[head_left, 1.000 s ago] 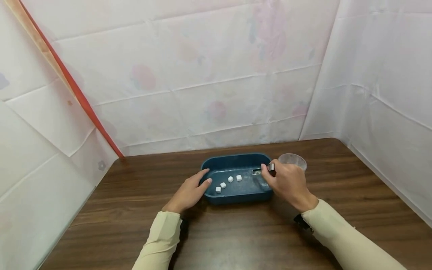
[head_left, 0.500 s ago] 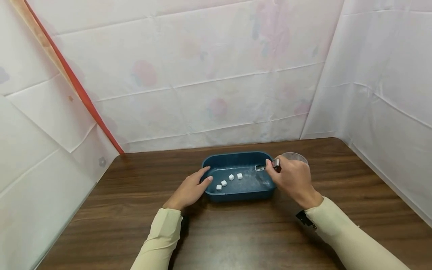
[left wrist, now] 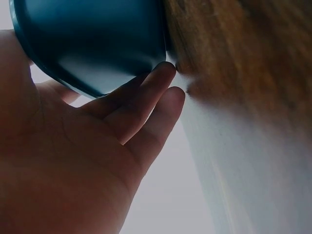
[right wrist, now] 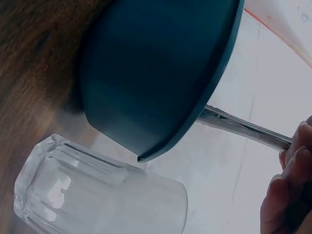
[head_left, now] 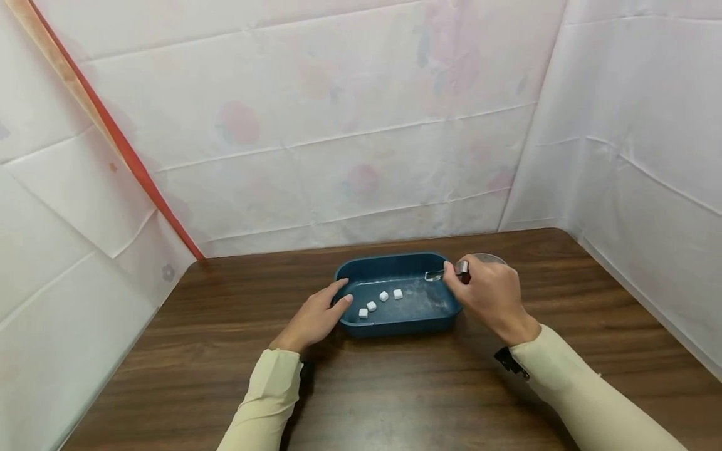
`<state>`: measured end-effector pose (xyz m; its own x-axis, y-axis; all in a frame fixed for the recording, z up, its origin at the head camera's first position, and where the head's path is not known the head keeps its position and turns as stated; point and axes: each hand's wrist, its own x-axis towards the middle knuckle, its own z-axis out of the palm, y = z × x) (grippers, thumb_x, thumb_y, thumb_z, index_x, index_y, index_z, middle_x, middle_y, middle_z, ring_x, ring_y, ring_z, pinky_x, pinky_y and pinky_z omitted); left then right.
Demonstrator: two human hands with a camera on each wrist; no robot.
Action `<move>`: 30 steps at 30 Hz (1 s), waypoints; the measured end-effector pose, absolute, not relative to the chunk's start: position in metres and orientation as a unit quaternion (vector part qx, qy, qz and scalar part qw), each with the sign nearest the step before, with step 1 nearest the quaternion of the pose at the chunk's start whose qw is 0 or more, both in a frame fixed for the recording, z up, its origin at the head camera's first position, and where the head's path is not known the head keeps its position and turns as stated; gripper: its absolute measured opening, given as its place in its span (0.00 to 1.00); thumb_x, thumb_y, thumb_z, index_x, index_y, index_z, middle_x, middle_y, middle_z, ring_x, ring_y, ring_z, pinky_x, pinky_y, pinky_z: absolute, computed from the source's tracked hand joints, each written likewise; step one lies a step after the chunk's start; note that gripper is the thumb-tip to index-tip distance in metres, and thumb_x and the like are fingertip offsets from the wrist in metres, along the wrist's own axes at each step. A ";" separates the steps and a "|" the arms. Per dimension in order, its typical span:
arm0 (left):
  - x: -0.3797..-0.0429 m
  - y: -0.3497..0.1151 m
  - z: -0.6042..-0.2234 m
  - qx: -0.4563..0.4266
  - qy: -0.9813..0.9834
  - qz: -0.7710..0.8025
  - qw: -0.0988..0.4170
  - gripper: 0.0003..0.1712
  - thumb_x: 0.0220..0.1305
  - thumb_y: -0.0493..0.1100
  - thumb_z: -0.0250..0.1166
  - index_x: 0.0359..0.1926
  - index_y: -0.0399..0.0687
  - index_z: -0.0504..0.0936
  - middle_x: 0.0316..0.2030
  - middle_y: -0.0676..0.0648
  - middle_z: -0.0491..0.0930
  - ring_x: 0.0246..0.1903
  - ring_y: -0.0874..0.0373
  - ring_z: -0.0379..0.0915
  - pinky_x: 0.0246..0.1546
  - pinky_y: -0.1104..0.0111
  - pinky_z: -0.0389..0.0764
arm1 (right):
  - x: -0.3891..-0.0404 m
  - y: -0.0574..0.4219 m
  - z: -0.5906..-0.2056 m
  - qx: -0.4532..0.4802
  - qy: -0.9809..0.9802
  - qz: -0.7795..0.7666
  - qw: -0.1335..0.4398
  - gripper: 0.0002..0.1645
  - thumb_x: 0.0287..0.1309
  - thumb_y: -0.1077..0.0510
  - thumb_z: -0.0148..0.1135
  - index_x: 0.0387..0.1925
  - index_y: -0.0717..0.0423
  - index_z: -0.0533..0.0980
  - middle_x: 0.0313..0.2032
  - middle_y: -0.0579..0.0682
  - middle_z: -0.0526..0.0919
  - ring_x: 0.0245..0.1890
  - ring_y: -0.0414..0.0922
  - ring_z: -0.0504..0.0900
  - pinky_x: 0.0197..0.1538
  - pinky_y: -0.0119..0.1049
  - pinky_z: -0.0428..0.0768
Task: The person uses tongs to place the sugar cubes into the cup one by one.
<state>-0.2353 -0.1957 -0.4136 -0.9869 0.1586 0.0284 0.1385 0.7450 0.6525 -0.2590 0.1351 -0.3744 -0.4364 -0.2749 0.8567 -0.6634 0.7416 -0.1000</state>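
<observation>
My right hand point(head_left: 487, 294) grips slim metal tongs point(right wrist: 248, 131) above the right end of a dark blue tray point(head_left: 403, 329). The tongs' far end point(head_left: 433, 275) hangs over the tray's inside; whether anything sits in it is too small to tell. Several small white cubes point(head_left: 383, 295) lie on the tray floor, spread through its left half. At the tray's left end my left hand point(head_left: 310, 319) rests, fingers nearly straight, touching the rim and outer wall. Just right of the tray stands a clear glass tumbler point(right wrist: 107, 190), mostly hidden behind my right hand in the head view.
Everything stands on a dark wooden table point(head_left: 372, 401). White patterned sheeting point(head_left: 316, 156) hangs behind the table and along both sides, with a red strip point(head_left: 135, 163) at the left corner.
My right hand and the tongs have risen slightly and shifted a little right over the tray. The left hand, tray and white cubes stay put, apart from slight camera movement.
</observation>
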 end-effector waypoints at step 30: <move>-0.235 -0.196 -0.412 0.086 0.932 0.353 0.022 0.34 0.77 0.60 0.51 0.76 0.52 0.63 0.73 0.47 0.62 0.71 0.49 0.58 0.69 0.48 0.62 | -0.256 0.135 -0.373 0.282 -0.822 0.224 0.441 0.18 0.57 0.55 0.64 0.15 0.56 0.72 0.10 0.45 0.68 0.10 0.37 0.63 0.14 0.36 0.65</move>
